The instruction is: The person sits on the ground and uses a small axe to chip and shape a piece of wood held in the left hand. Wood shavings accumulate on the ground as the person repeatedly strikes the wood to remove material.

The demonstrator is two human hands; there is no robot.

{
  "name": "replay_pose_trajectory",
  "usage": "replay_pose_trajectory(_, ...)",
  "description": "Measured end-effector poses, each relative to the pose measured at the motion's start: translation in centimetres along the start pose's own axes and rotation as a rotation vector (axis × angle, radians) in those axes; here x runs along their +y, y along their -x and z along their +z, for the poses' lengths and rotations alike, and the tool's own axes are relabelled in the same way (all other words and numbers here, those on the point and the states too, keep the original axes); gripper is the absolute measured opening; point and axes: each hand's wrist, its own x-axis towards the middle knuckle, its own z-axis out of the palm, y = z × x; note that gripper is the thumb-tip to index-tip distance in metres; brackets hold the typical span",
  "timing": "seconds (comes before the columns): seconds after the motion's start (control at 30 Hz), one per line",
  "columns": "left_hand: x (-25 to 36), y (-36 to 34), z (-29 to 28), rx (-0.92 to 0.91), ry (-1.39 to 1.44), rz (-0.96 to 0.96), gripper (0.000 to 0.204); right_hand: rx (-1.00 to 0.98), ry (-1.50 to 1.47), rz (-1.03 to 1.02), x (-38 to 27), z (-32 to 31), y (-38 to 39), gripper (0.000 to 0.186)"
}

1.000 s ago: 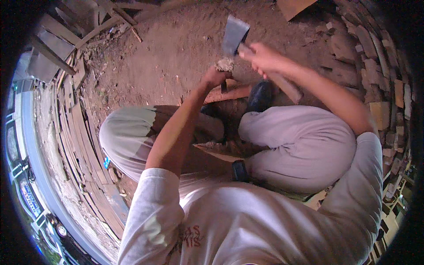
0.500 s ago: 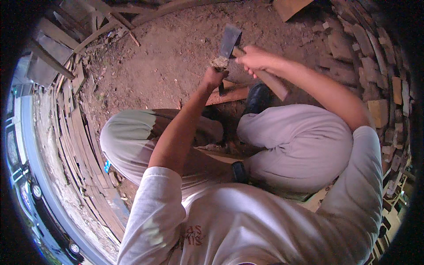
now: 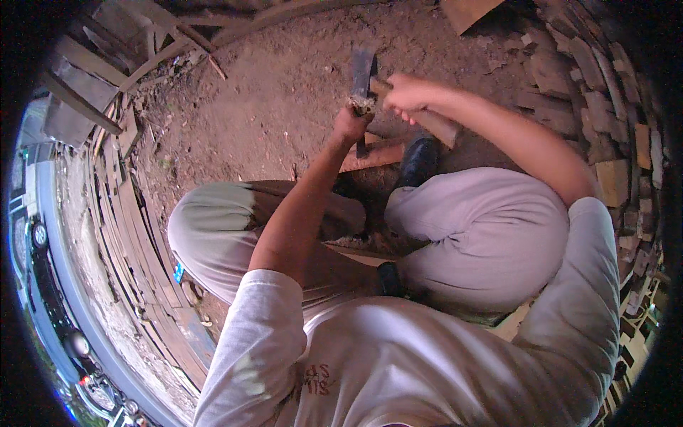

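My right hand (image 3: 407, 98) is closed round the wooden handle of a hatchet (image 3: 363, 66), whose dark flat blade points away from me. The handle's thick end shows below that hand, toward my boot. My left hand (image 3: 353, 124) grips a short piece with a pale, frayed top (image 3: 362, 104); its kind is unclear, and my fingers hide its middle. A dark narrow end sticks out under the left hand. In this view the blade's near edge meets the frayed top. Below lies a reddish-brown wood block (image 3: 380, 157) on the soil, partly hidden.
My black boot (image 3: 420, 160) stands right beside the block, between my bent knees. Stacked wood pieces (image 3: 597, 117) line the right side. Long planks (image 3: 135, 242) lie at the left, with a parked motorcycle (image 3: 107, 391) beyond. A board (image 3: 469, 13) rests at the far edge.
The hatchet blade has come down and toward me onto the frayed top. My left hand has shifted slightly right, and the view has moved a little.
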Motion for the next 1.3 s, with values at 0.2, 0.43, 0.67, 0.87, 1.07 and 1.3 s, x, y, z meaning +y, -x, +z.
replay_pose_trajectory(0.2,2.7,0.6,-0.4,-0.087,-0.004,-0.046,0.038,0.320,-0.379,-0.355,-2.5,-3.6,1.5,0.034)
replay_pose_trajectory(0.43,4.3,0.8,-0.4,-0.125,-0.139,-0.152,0.039,0.143,-0.005,-0.059,1.1,1.1,-0.2,0.066)
replay_pose_trajectory(0.67,1.2,-0.2,1.1,-0.074,-0.089,-0.095,0.038,0.289,-0.236,-0.175,-3.4,-5.6,2.3,0.034)
replay_pose_trajectory(0.87,0.9,-1.2,0.4,-0.122,0.031,0.023,0.029,0.493,-0.477,-0.498,-3.3,-2.9,2.0,0.032)
replay_pose_trajectory(1.07,5.3,1.5,-0.1,-0.164,0.174,-0.052,0.025,0.201,-0.277,-0.034,4.2,2.1,1.3,0.029)
replay_pose_trajectory(1.3,-2.8,-2.4,0.3,0.031,-0.256,-0.023,0.036,0.171,-0.131,-0.099,4.7,1.7,1.7,0.048)
